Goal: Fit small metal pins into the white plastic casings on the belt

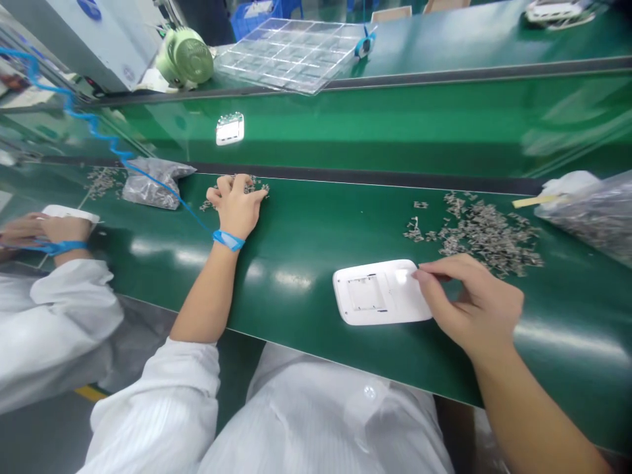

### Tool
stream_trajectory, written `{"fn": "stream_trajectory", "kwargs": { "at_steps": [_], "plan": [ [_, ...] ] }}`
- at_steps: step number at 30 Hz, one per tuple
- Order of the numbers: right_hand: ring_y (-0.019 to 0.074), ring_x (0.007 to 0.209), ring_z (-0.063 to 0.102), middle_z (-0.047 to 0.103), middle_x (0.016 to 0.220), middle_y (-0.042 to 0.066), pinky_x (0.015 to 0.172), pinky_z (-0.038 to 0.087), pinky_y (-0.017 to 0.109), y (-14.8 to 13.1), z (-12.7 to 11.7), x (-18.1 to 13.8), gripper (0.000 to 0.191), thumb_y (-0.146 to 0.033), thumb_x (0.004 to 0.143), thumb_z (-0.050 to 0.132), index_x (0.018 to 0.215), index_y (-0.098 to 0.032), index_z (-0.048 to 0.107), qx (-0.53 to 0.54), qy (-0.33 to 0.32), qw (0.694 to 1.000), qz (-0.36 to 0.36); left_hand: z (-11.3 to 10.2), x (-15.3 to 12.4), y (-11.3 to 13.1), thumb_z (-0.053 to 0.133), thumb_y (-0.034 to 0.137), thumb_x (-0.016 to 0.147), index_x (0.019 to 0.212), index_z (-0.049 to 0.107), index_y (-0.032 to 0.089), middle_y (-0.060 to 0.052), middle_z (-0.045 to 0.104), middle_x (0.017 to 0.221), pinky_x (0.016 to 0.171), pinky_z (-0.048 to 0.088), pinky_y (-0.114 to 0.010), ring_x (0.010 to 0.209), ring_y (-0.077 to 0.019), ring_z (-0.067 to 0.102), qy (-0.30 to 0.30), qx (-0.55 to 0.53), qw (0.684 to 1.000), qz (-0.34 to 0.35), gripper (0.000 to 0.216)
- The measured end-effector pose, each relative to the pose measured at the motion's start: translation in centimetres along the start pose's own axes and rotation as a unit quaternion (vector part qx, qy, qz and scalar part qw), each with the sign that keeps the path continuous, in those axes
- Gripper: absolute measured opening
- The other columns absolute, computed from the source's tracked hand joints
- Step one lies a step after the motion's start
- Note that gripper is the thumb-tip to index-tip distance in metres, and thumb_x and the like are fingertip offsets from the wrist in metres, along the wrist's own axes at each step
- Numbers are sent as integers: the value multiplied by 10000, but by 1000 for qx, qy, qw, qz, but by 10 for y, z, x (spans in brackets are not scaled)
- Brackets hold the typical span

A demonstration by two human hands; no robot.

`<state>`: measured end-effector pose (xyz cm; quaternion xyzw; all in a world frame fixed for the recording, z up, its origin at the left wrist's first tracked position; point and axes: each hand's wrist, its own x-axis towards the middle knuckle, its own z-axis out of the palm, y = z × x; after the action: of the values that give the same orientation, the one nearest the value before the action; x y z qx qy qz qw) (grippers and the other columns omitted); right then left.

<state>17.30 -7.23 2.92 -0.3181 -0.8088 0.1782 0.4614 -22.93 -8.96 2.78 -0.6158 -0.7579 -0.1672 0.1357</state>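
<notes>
My left hand point(237, 204) reaches to the back of the green bench, its fingers spread and bent down over a small pile of metal clips point(257, 187). Whether a fingertip holds a clip is hidden. A blue wrist strap point(228, 239) circles that wrist. With thumb and forefinger, my right hand point(471, 299) pinches the right edge of a white plastic cover point(395, 296), which lies on the bench with its rectangular recess facing up. Just beyond that hand spreads a larger heap of metal clips point(486, 234).
A clear bag of parts point(597, 210) lies at the right, another bag point(155, 183) at the left. A white device point(230, 129) sits on the green strip behind. A blue coiled cord point(91, 122) crosses the left. At far left are a co-worker's hands point(64, 229).
</notes>
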Motion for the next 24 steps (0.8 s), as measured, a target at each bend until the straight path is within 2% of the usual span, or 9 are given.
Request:
{"fn": "stream_trajectory", "kwargs": {
  "at_steps": [2, 5, 8, 10, 13, 15, 19, 24],
  "plan": [
    [163, 623, 624, 684, 740, -10, 571, 488, 321, 3, -1, -1, 176, -129, 814, 706, 929, -262, 700, 3, 5, 1000, 11, 0, 1, 2, 497, 338, 964, 861, 729, 279, -106, 599, 1245, 906, 218, -580, 1205, -379, 366, -15, -2, 1000, -1, 260],
    [153, 615, 617, 677, 737, -16, 575, 492, 310, 5, -1, -1, 136, -151, 826, 703, 908, -259, 696, 11, 22, 999, 26, -3, -1, 13, 489, 353, 971, 870, 710, 256, -111, 647, 1178, 928, 235, -562, 1219, -366, 421, -47, -44, 998, 17, 262],
    [145, 640, 619, 676, 747, -13, 597, 492, 297, -2, -1, 3, 125, -134, 853, 675, 918, -241, 674, -7, 16, 1000, 6, -9, -10, 47, 465, 326, 985, 914, 673, 232, -73, 709, 1049, 953, 304, -510, 1094, -273, 580, -83, -166, 981, 62, 239],
    [146, 675, 612, 689, 769, 1, 617, 469, 303, -13, -1, 8, 112, -125, 878, 649, 930, -223, 657, -84, -30, 994, -68, -15, -17, 79, 486, 326, 977, 916, 661, 219, -46, 726, 981, 930, 392, -446, 978, -213, 647, -133, -287, 942, 108, 214],
    [157, 732, 590, 716, 855, 21, 621, 403, 328, -34, -2, 14, 125, -125, 917, 613, 990, -217, 654, -220, -110, 947, -205, -28, -28, 124, 578, 331, 929, 953, 659, 207, -25, 722, 932, 814, 494, -325, 871, -159, 662, -225, -438, 854, 168, 150],
    [154, 759, 577, 711, 902, 25, 609, 366, 331, -45, -3, 15, 147, -109, 933, 594, 1008, -218, 656, -250, -134, 926, -250, -36, -34, 143, 606, 323, 915, 984, 649, 205, -16, 707, 916, 751, 510, -279, 829, -139, 652, -268, -483, 814, 181, 143],
    [154, 760, 560, 680, 840, 23, 598, 351, 332, -54, -7, 13, 119, -92, 935, 590, 929, -199, 643, -243, -159, 917, -273, -44, -43, 158, 597, 279, 915, 967, 638, 205, 6, 674, 822, 704, 507, -249, 749, -115, 628, -286, -517, 779, 209, 100],
    [155, 728, 549, 668, 776, 17, 609, 373, 331, -52, -2, 12, 146, -94, 948, 565, 864, -201, 620, -251, -179, 909, -279, -36, -49, 155, 588, 210, 895, 961, 625, 197, 9, 673, 814, 652, 492, -222, 705, -93, 606, -272, -553, 756, 218, 77]
  ]
}}
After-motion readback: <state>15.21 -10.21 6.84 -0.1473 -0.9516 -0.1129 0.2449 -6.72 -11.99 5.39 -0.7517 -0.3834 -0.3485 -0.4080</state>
